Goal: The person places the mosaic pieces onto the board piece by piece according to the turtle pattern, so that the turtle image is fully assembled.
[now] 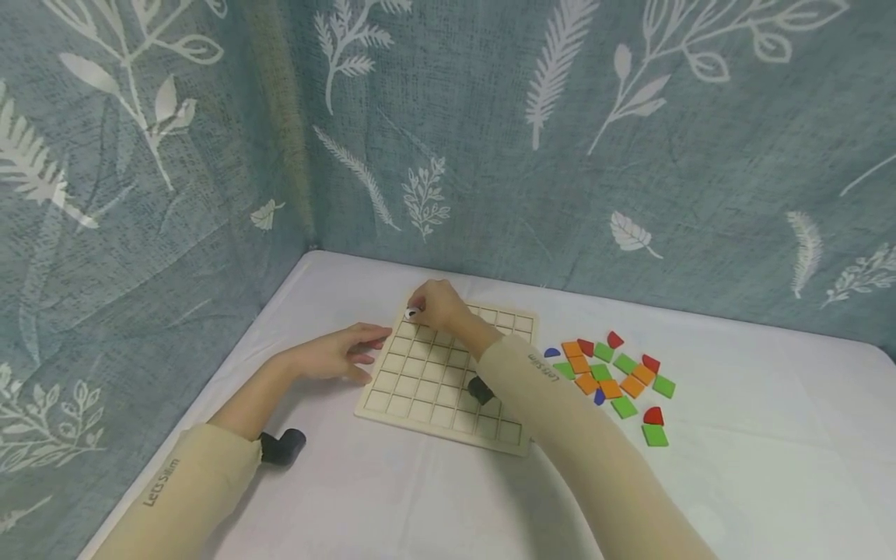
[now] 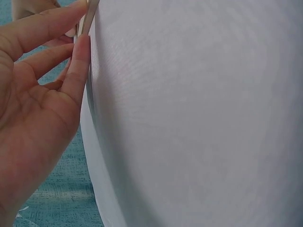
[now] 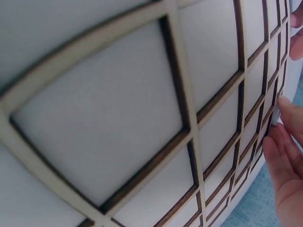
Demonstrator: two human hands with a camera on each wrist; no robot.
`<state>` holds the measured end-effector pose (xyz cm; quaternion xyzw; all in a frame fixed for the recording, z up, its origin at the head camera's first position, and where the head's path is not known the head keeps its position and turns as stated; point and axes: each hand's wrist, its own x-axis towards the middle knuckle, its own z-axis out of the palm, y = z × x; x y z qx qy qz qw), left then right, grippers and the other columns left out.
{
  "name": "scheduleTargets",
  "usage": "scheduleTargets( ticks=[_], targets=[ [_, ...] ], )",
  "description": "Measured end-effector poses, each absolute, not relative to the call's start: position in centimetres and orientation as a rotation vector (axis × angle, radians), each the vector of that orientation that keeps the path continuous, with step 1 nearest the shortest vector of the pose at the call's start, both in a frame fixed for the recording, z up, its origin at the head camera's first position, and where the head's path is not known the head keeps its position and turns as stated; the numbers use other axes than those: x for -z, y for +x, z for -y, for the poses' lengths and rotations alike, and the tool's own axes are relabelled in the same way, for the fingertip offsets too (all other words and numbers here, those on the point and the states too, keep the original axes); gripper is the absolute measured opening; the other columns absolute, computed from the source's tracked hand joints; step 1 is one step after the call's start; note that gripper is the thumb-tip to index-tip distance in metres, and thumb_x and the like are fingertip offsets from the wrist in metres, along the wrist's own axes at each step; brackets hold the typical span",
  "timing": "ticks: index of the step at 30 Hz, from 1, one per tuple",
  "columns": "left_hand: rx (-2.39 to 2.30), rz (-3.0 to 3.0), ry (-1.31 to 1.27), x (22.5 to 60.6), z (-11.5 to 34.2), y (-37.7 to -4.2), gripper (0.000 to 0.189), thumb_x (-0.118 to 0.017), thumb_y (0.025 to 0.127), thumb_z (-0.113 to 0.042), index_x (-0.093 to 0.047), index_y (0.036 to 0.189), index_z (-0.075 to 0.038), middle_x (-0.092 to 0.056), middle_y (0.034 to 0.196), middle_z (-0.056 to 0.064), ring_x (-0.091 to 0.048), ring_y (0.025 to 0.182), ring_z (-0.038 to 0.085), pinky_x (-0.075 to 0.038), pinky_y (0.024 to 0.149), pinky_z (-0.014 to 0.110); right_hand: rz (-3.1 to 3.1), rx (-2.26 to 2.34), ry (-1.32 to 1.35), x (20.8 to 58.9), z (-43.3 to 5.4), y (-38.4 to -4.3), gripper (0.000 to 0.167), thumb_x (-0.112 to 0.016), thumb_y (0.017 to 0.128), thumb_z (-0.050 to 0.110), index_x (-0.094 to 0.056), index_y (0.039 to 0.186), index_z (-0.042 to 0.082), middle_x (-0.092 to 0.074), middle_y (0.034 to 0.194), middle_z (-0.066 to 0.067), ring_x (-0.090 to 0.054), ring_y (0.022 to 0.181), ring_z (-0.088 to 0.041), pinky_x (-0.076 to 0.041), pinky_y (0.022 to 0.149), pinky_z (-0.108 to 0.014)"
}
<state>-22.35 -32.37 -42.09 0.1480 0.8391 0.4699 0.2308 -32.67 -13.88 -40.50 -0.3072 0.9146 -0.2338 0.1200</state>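
A pale wooden grid board point(image 1: 402, 424) lies flat on the white table. My left hand point(image 1: 341, 354) is at its left edge, fingers loosely extended and fingertips touching the rim; the left wrist view shows this hand point(image 2: 45, 90) against the thin edge of the board point(image 2: 88, 19). Over the far left corner, my right hand point(image 1: 439, 305) pinches a small white piece with a dark mark point(image 1: 411, 313). Its exact shape is too small to tell. In the right wrist view, the right-hand fingers point(image 3: 286, 156) are at the far edge of the grid point(image 3: 193, 137).
Right of the board lie loose flat pieces: green squares point(image 1: 655, 435), orange squares point(image 1: 586, 383), red rounded pieces point(image 1: 653, 416) and blue rounded pieces point(image 1: 552, 352). Black wrist devices point(image 1: 283, 448) stick out from the sleeves. A blue-green leaf-patterned curtain point(image 1: 490, 194) stands behind the table.
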Motion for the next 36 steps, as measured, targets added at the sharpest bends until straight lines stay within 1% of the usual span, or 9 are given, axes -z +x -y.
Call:
scheduleTargets(
  ticks=[6, 12, 13, 18, 21, 24, 30, 31, 36],
  targets=[
    [-1.285, -2.311, 0.418, 41.7, 31.8, -22.4, 0.078, -0.063, 0.078, 0.01, -0.019, 0.142, 0.01, -0.016, 0.144, 0.027, -0.025, 0.132, 0.041, -0.039, 0.105, 0.038, -2.697, 0.686, -0.931, 40.3, 13.2, -32.7, 0.023, -0.069, 0.083, 0.014, -0.069, 0.103, 0.005, -0.068, 0.105, -0.008, -0.062, 0.1, -0.021, -0.05, 0.091, -0.029],
    [-1.271, -2.318, 0.447, 41.4, 31.7, -22.5, 0.078, -0.063, 0.078, 0.009, -0.018, 0.142, 0.011, -0.015, 0.144, 0.028, -0.025, 0.132, 0.043, -0.038, 0.106, 0.04, -2.681, 0.759, -0.998, 39.6, 12.4, -32.8, 0.027, -0.065, 0.086, 0.015, -0.066, 0.109, 0.0, -0.067, 0.107, -0.013, -0.063, 0.098, -0.022, -0.052, 0.087, -0.03],
    [-1.27, -2.318, 0.45, 41.4, 31.7, -22.6, 0.078, -0.063, 0.078, 0.009, -0.018, 0.142, 0.011, -0.015, 0.144, 0.028, -0.024, 0.132, 0.043, -0.038, 0.106, 0.04, -2.681, 0.765, -1.007, 39.3, 12.2, -32.8, 0.027, -0.064, 0.087, 0.016, -0.066, 0.109, 0.0, -0.067, 0.107, -0.013, -0.063, 0.098, -0.022, -0.05, 0.092, -0.032],
    [-1.269, -2.326, 0.459, 41.4, 31.9, -22.6, 0.078, -0.063, 0.077, 0.01, -0.018, 0.141, 0.013, -0.014, 0.144, 0.029, -0.024, 0.132, 0.044, -0.037, 0.106, 0.042, -2.659, 0.716, -1.084, 37.9, 11.4, -33.0, 0.025, -0.06, 0.09, 0.021, -0.069, 0.106, 0.004, -0.067, 0.108, -0.008, -0.062, 0.097, -0.02, -0.05, 0.091, -0.031],
    [-1.265, -2.337, 0.476, 41.4, 32.0, -22.6, 0.078, -0.063, 0.077, 0.01, -0.018, 0.14, 0.013, -0.014, 0.143, 0.03, -0.024, 0.131, 0.045, -0.038, 0.105, 0.042, -2.626, 0.625, -1.121, 36.9, 10.9, -33.0, 0.024, -0.059, 0.09, 0.024, -0.071, 0.103, 0.007, -0.069, 0.103, -0.006, -0.062, 0.094, -0.018, -0.052, 0.082, -0.027],
    [-1.266, -2.343, 0.495, 41.5, 32.1, -22.6, 0.078, -0.063, 0.077, 0.01, -0.018, 0.14, 0.014, -0.016, 0.143, 0.031, -0.025, 0.131, 0.045, -0.039, 0.104, 0.041, -2.588, 0.512, -1.172, 36.2, 10.2, -33.0, 0.024, -0.059, 0.09, 0.026, -0.072, 0.099, 0.008, -0.07, 0.096, -0.004, -0.062, 0.089, -0.017, -0.051, 0.081, -0.028],
    [-1.254, -2.362, 0.475, 41.8, 32.2, -22.4, 0.078, -0.065, 0.076, 0.009, -0.02, 0.14, 0.013, -0.018, 0.143, 0.031, -0.026, 0.13, 0.045, -0.041, 0.103, 0.036, -2.487, 0.414, -1.202, 35.6, 8.7, -33.2, 0.026, -0.058, 0.09, 0.028, -0.071, 0.096, 0.007, -0.071, 0.092, -0.004, -0.063, 0.085, -0.016, -0.047, 0.091, -0.031],
    [-1.253, -2.363, 0.465, 41.8, 32.2, -22.4, 0.079, -0.065, 0.076, 0.009, -0.02, 0.14, 0.013, -0.018, 0.143, 0.031, -0.026, 0.131, 0.045, -0.04, 0.103, 0.036, -2.46, 0.4, -1.185, 35.4, 8.4, -33.2, 0.027, -0.058, 0.091, 0.029, -0.071, 0.096, 0.006, -0.07, 0.092, -0.005, -0.063, 0.084, -0.016, -0.047, 0.09, -0.03],
    [-1.252, -2.364, 0.434, 42.0, 32.0, -22.1, 0.08, -0.066, 0.076, 0.008, -0.02, 0.141, 0.011, -0.019, 0.143, 0.03, -0.027, 0.131, 0.044, -0.039, 0.104, 0.04, -2.289, 0.35, -1.035, 34.5, 6.6, -32.9, 0.034, -0.054, 0.093, 0.031, -0.067, 0.101, 0.002, -0.068, 0.093, -0.012, -0.063, 0.076, -0.019, -0.054, 0.073, -0.028]
  ],
)
